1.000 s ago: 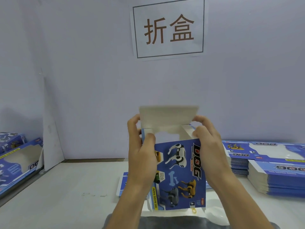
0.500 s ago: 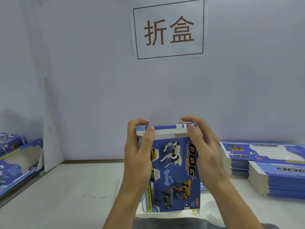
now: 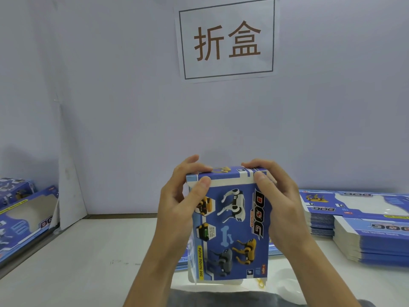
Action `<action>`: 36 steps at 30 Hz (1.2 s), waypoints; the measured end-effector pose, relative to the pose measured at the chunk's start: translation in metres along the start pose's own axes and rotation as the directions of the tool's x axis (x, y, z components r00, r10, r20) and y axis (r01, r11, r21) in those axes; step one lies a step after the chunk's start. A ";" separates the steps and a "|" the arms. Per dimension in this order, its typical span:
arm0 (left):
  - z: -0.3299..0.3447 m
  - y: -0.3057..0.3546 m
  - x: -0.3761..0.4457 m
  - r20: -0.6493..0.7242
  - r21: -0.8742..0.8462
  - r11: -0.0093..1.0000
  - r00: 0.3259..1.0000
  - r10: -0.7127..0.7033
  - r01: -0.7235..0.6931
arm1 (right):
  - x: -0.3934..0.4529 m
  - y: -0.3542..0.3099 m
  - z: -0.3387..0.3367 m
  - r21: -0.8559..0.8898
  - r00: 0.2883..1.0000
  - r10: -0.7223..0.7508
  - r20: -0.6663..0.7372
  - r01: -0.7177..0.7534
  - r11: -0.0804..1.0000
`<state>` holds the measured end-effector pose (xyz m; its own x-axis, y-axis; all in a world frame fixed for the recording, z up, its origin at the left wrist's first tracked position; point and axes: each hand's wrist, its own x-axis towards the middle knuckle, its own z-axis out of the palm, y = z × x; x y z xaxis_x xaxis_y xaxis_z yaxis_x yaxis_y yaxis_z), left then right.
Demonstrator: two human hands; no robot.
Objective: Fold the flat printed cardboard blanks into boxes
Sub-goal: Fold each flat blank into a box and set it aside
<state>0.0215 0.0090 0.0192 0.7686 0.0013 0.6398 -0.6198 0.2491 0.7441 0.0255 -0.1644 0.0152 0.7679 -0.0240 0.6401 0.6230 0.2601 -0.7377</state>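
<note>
Blue printed cardboard box point(image 3: 230, 227) held upright above white desk point(image 3: 88, 262) | left hand point(image 3: 179, 202), right hand point(image 3: 281, 200) gripped at top corners | judged light, crushable (edges preferred)

One folded box point(image 3: 230, 222) held up, two hands (left hand point(image 3: 177, 204), right hand point(image 3: 281, 200)), two stacks of flat blanks point(image 3: 371, 235) at right, one wall sign point(image 3: 226, 38)

Wall sign point(image 3: 226, 38): "折盒". Held box point(image 3: 230, 231): "DOG" down its face, "FUNNY MOVING DOG" on yellow strip. Flat blanks point(image 3: 374, 229) at right: "DOG", upside down.
</note>
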 end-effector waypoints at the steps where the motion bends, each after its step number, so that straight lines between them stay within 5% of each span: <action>1: -0.001 0.001 0.000 0.018 -0.005 1.000 1.000 -0.008 0.008 | 0.000 0.000 -0.001 0.016 1.000 0.003 0.000 -0.003 1.000; 19: -0.004 0.006 0.002 0.089 0.059 0.998 0.995 -0.033 0.027 | 0.000 0.008 -0.008 0.118 1.000 0.016 -0.007 -0.015 0.993; 36: 0.006 0.005 -0.002 0.079 0.097 0.993 0.995 0.058 -0.065 | -0.002 -0.002 0.006 0.040 0.996 0.014 -0.087 -0.010 0.999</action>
<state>0.0159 0.0046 0.0221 0.7165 -0.0608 0.6949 -0.6813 0.1533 0.7158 0.0219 -0.1590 0.0162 0.7863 -0.1044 0.6089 0.6088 0.2990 -0.7349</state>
